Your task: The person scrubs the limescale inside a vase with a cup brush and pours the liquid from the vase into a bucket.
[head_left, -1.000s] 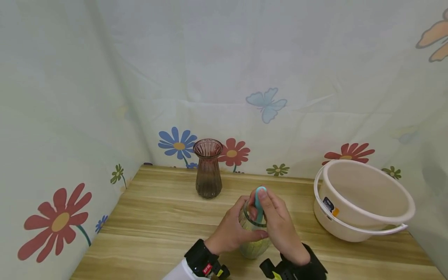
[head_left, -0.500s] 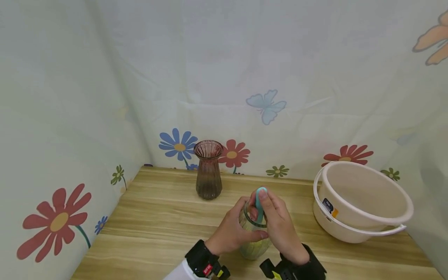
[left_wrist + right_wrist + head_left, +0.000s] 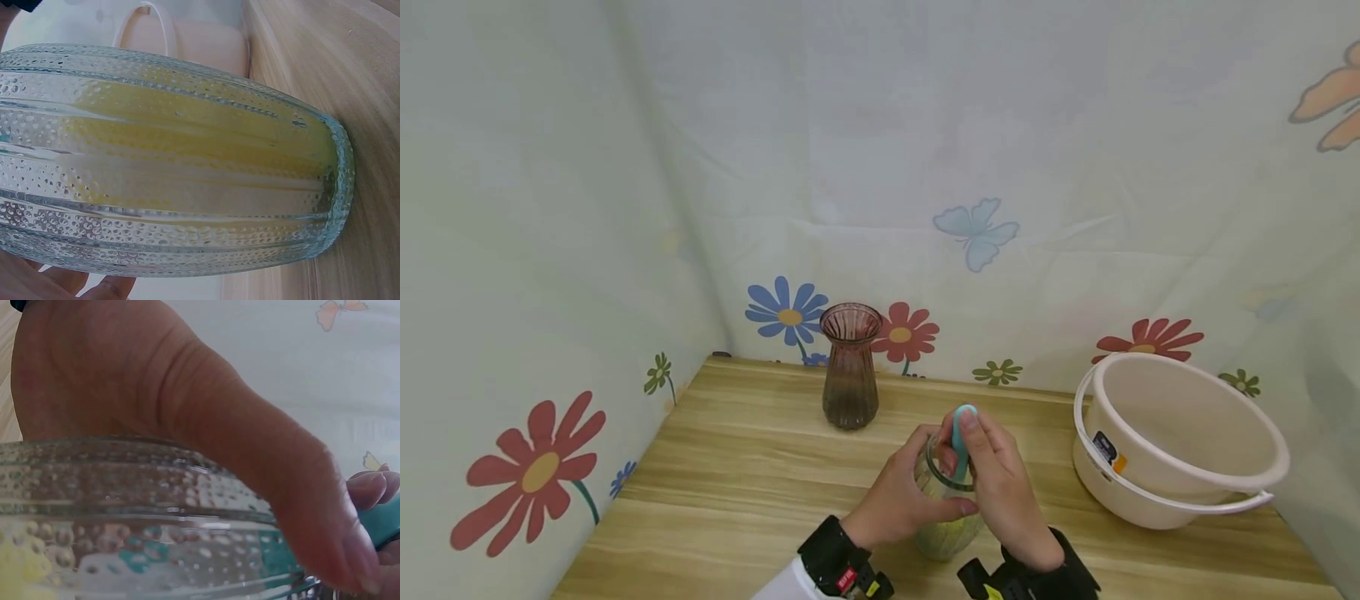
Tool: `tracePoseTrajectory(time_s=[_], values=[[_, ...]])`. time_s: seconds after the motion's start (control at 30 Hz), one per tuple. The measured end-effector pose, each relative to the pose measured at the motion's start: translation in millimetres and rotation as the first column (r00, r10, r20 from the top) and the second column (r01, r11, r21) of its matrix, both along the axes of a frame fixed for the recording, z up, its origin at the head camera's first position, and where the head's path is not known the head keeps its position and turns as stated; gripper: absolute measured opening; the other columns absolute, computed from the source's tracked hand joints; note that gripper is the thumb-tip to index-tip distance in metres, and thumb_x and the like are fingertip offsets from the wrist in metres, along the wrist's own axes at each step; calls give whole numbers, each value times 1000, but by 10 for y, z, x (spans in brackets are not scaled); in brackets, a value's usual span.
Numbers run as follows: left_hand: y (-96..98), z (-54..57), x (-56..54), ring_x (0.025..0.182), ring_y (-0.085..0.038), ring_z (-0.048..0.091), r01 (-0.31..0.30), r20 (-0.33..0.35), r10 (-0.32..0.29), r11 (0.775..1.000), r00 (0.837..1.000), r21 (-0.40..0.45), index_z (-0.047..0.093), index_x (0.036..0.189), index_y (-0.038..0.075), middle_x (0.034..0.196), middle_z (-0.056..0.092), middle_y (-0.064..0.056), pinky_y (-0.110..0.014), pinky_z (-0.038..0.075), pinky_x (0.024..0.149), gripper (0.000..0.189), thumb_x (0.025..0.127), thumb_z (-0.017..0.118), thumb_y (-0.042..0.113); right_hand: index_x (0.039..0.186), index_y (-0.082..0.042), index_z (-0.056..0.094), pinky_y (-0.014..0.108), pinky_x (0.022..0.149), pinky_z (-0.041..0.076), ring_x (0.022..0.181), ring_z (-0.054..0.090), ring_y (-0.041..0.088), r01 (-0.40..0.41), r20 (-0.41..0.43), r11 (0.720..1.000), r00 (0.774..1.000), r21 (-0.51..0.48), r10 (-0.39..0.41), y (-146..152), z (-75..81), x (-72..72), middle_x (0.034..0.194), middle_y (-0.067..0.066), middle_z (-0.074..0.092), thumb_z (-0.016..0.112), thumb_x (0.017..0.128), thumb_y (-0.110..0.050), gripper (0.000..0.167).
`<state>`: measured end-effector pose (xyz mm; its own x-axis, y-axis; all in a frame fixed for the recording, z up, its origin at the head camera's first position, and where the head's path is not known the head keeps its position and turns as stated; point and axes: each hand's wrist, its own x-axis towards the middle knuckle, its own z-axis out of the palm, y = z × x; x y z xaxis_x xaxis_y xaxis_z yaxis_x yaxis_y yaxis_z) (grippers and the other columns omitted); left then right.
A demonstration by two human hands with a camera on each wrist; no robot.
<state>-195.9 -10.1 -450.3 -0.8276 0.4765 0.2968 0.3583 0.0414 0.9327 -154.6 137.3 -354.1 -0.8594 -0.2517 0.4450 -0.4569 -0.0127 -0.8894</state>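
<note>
A clear, dimpled glass vase [image 3: 946, 540] stands slightly tilted on the table. My left hand [image 3: 891, 498] grips it, the thumb lying across the near side below the rim. Down through its mouth goes a cleaning brush with a teal handle [image 3: 960, 454]. My right hand [image 3: 1004, 492] grips this handle, with the thumb on its rounded top. Through the glass in the left wrist view shows the brush's yellow sponge-like head [image 3: 206, 131], reaching close to the base. A corner of the teal handle [image 3: 382, 522] appears between fingers in the right wrist view.
A reddish-grey ribbed glass vase [image 3: 850, 392] stands behind, left of my hands. To the right is a pale bucket [image 3: 1105, 492] with its handle lowered and a basin-like vessel [image 3: 1187, 475] nested in it. A flowered curtain [image 3: 820, 167] borders the wooden table [image 3: 730, 500].
The head view has tipped slightly upward and to the left. Both hands keep their hold on the vase and brush, with no other clear movement.
</note>
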Motion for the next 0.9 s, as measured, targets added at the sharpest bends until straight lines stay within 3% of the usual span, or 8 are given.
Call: tracePoseTrajectory(time_s=[0.37,0.9], values=[[-4,-2,-1,127,-12,58,5,4,-5,1000,1000,15,46,142,36,136,62,8,-34,44,112,69,85,85,40,98,4,52,36,62,41,66,47,21,15,-4,1000,1000,7,-15,1,5,-7,76,6,45,27,116,-16,37],[-12,-14,-7,128,-12,57,22,22,-22,999,1000,23,45,143,36,138,61,8,-34,44,112,70,85,82,48,98,3,53,35,62,42,67,48,20,27,-18,1000,999,10,-27,0,3,-21,77,4,46,27,115,-15,36]])
